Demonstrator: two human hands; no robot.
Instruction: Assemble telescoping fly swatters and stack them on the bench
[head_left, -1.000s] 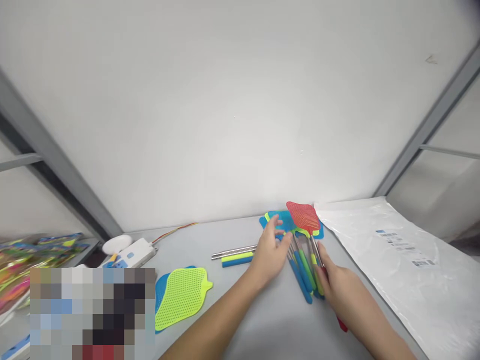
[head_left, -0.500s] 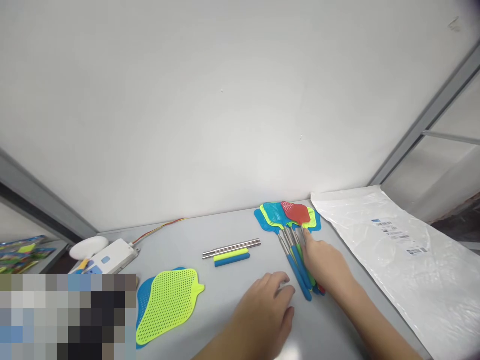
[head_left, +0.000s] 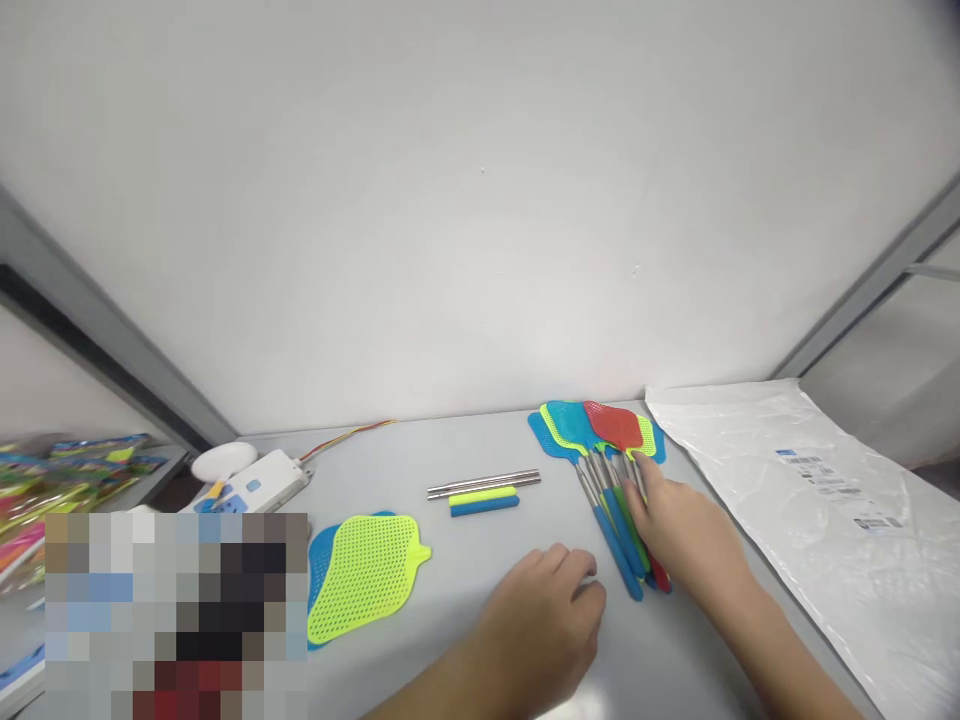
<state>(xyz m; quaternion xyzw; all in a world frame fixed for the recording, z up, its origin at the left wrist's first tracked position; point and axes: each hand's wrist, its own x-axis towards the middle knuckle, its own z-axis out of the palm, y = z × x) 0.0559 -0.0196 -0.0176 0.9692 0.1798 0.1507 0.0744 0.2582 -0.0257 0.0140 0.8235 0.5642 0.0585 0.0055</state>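
Note:
My right hand (head_left: 682, 520) is on the right side of a bundle of fly swatters with mesh heads, its fingers closed at the metal shaft below the red fly swatter head (head_left: 613, 425). A blue fly swatter head (head_left: 571, 425) and yellow-green ones overlap beside it. Blue handles (head_left: 619, 550), with green and red ones, point toward me. My left hand (head_left: 544, 610) hovers or rests left of the handles, loosely curled with fingers somewhat apart; nothing shows in it. Ahead of it lie metal rods (head_left: 484, 484) and yellow and blue handle grips (head_left: 484, 507).
Loose yellow-green (head_left: 371, 575) and blue swatter heads overlap at the left. Behind them are a white power strip (head_left: 274, 478) with wires and a white round object (head_left: 223, 462). A white plastic bag (head_left: 750, 450) covers the right side. A wall closes the back.
The view has shifted, so the table things appear further right. My left hand's fingers have curled in slightly. My right hand stays at the swatter shafts; a red handle shows more clearly.

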